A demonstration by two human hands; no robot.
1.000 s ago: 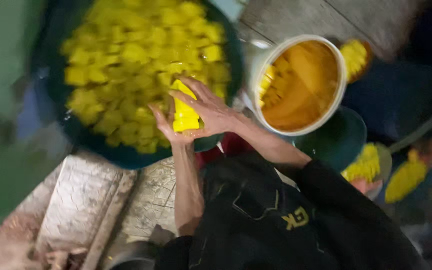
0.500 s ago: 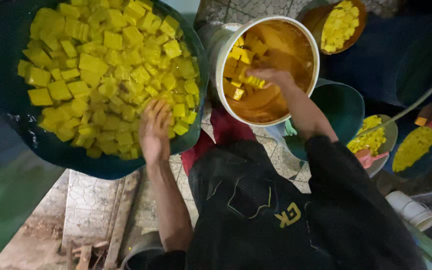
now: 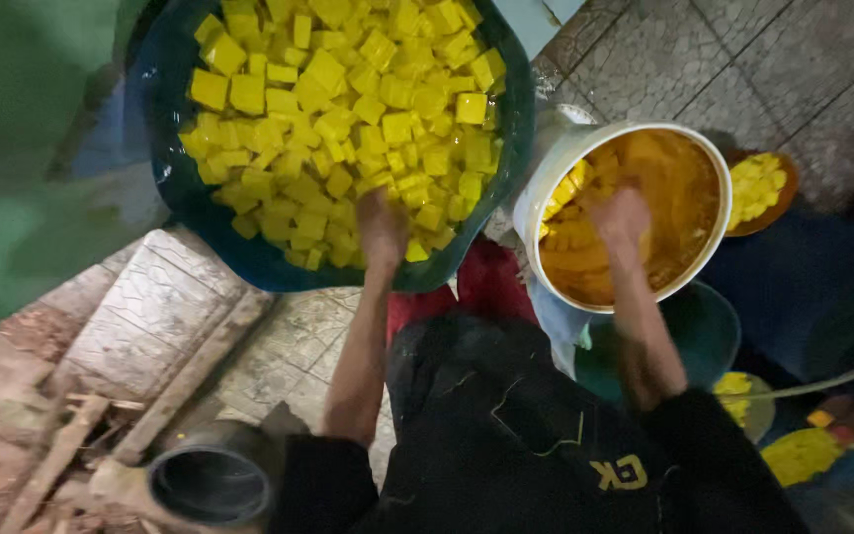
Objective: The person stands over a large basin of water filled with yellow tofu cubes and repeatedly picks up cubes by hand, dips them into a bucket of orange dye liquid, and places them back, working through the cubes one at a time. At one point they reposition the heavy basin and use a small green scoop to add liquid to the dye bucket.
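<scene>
Big dark basin of yellow cubes sat right beside the white bucket, so left hand rested flat on cubes, holding nothing, while right hand dipped into orange liquid, grip hidden.

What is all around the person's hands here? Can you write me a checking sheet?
Surface: patterned tiled floor, stone slab.
Job's things: big dark basin heaped with yellow cubes; white bucket holding orange liquid and yellow pieces.
Clutter: wood scraps, dark pipe, small bowl of yellow pieces.
Grippers: left hand rests on the cubes; right hand dips into the bucket.
Cables: thin hose.
Surroundings: green teal bowl.
</scene>
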